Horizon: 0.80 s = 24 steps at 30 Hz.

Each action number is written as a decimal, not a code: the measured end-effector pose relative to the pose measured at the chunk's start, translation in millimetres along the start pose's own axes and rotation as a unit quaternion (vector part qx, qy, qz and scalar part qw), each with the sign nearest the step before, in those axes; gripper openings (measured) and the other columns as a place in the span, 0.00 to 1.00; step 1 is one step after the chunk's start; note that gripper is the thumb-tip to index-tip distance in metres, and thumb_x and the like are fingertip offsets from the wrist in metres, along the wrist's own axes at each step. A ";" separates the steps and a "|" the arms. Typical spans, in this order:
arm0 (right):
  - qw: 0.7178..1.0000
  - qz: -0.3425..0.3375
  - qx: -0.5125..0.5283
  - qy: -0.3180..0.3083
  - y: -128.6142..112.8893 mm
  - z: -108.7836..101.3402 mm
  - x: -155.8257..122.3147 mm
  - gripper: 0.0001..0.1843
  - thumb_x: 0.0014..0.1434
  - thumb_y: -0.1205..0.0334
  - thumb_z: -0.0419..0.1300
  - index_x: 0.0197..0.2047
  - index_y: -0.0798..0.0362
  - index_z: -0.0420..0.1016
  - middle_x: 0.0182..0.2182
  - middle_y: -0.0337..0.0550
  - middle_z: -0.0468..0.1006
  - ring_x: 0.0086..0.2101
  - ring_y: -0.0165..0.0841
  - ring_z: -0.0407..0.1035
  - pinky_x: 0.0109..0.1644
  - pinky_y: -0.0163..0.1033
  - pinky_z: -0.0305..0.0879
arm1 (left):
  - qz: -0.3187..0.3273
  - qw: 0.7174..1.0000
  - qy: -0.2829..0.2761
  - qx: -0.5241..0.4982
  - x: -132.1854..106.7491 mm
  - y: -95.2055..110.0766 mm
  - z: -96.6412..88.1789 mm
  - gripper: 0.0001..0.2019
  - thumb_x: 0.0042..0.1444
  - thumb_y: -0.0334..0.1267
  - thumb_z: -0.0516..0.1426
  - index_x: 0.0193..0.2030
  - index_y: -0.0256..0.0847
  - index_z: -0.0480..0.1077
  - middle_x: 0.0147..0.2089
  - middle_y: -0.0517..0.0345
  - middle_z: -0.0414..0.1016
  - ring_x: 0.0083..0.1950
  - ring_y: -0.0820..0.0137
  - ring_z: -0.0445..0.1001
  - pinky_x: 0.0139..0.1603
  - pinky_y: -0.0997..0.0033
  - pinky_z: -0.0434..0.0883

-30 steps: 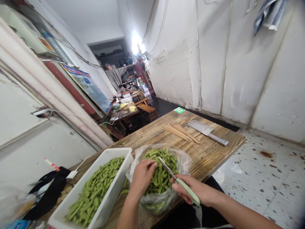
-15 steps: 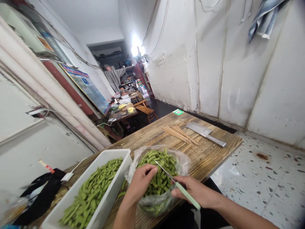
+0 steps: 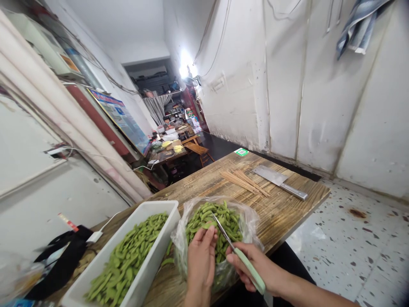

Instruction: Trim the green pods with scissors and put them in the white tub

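My right hand (image 3: 255, 265) grips a pair of scissors (image 3: 248, 267) by the pale green handles. The metal blades slant up and left over the bag, their tips close to my left fingers. My left hand (image 3: 202, 251) pinches a green soybean pod (image 3: 209, 224) between thumb and fingertips, just left of the blade tips. Beneath both hands, a clear plastic bag (image 3: 254, 219) stands open on the table, full of soybean pods (image 3: 228, 219). To its left, a long white plastic tub (image 3: 159, 243) holds many more pods (image 3: 128, 260).
On the wooden table (image 3: 287, 221), thin bamboo skewers (image 3: 246, 181) lie beyond the bag, with a cleaver (image 3: 281, 182) to their right. A few loose pods (image 3: 168, 260) rest between tub and bag. A black cloth item (image 3: 57, 273) and a white plug (image 3: 95, 236) are at the left.
My left hand has turned upright and moved right, its fingertips now raised beside the scissor tips with a pod in them. The scissors have shifted slightly and now point more steeply upward.
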State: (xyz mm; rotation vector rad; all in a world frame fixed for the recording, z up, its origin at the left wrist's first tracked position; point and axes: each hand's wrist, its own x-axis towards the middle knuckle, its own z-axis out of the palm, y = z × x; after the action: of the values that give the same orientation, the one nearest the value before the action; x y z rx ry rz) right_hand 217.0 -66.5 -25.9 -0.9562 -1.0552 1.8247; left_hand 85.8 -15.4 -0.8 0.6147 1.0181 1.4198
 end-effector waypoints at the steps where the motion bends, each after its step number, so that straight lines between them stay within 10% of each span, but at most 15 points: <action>1: 1.000 0.002 0.000 0.001 0.1 1.3 0.4 0.30 0.48 0.34 0.63 0.38 0.52 0.63 0.15 0.24 0.58 0.13 0.19 0.48 0.12 0.24 0.49 | 0.005 1.000 0.003 0.009 -0.5 -1.4 0.3 0.19 0.29 0.38 0.73 0.29 0.34 0.74 0.29 0.61 0.73 0.32 0.77 0.71 0.32 0.81 0.71; 24: 0.998 -0.037 -0.017 -0.045 -12.2 -11.5 0.2 0.24 0.54 0.39 0.62 0.32 0.52 0.62 0.19 0.28 0.61 0.14 0.19 0.54 0.14 0.25 0.53 | 0.050 0.995 0.004 0.087 -2.6 4.0 4.5 0.20 0.31 0.45 0.72 0.27 0.34 0.75 0.25 0.61 0.73 0.27 0.75 0.72 0.28 0.78 0.72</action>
State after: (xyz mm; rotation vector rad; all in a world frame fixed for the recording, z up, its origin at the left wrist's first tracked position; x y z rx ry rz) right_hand 230.3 -58.9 -19.1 -0.8506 -1.1644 1.8087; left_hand 88.0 -16.5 5.4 0.7969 1.1392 1.4304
